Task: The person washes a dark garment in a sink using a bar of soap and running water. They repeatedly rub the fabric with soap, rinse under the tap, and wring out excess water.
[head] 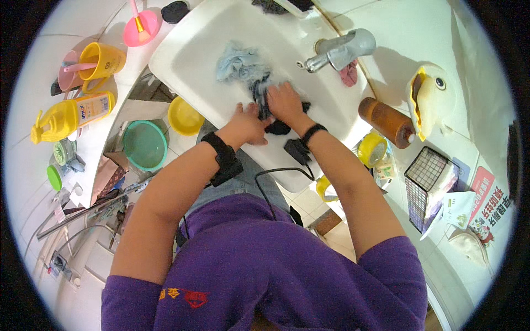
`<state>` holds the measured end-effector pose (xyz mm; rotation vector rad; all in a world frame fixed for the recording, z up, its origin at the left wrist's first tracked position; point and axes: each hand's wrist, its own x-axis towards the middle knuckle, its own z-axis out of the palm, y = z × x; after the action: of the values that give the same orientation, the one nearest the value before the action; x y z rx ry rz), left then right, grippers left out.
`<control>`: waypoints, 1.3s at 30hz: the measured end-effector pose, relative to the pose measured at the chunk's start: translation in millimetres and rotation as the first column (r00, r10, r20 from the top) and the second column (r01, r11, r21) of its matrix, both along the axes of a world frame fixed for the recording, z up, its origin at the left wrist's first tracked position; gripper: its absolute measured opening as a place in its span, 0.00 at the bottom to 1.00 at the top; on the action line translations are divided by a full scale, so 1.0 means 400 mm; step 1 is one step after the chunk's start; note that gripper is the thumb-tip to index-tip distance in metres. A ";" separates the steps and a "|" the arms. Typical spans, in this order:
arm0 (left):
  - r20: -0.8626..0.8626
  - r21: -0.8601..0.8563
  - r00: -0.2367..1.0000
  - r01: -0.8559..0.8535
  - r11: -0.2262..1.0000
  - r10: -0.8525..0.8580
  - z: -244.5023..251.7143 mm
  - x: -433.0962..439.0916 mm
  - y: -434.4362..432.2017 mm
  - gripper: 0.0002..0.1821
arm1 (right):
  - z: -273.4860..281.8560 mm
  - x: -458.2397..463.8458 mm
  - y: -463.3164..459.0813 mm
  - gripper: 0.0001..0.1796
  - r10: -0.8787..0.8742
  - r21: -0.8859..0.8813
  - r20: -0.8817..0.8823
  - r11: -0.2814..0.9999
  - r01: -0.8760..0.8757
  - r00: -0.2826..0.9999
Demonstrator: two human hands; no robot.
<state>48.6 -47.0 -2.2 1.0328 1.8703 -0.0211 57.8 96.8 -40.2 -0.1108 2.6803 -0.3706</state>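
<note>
Both my hands are in a white washbasin (198,45) on a dark wet cloth (260,97). My left hand (247,125) lies at the cloth's near left side with its fingers spread; its grip is not clear. Fingers bent, my right hand (285,101) presses on or holds the cloth from the right. More dark fabric shows below my right hand, near the basin's front. A light blue wet cloth (242,64) lies just beyond, in shallow, sudsy-looking water. The metal faucet (348,49) stands at the basin's right rim, with a reddish cloth (349,74) beneath it.
An amber bottle (387,123) and a wire basket (430,182) stand on the right. At the left are a yellow pump bottle (78,118), a yellow mug (103,62) and a pink dish (145,35) with a brush. A green basin (145,145) sits lower. A black cable crosses my front.
</note>
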 end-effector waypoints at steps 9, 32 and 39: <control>-0.010 0.001 1.000 -0.018 1.000 0.018 0.009 -0.008 0.000 0.38 | 0.048 0.008 0.065 0.14 -0.112 -0.547 -0.205 0.837 -0.019 0.972; 0.004 -0.030 0.997 0.081 0.996 -0.081 -0.018 -0.037 -0.004 0.43 | -0.009 0.047 0.038 0.08 0.016 -0.183 -0.265 0.981 -0.067 0.964; 0.056 0.003 0.995 0.080 0.997 -0.080 -0.003 -0.072 -0.009 0.42 | -0.014 -0.008 0.076 0.14 -0.382 -0.507 -0.105 0.815 0.281 0.918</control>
<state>19.7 -50.6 -3.3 1.0979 1.7782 -0.0380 54.7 127.3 -45.9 0.1928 2.7372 -1.2037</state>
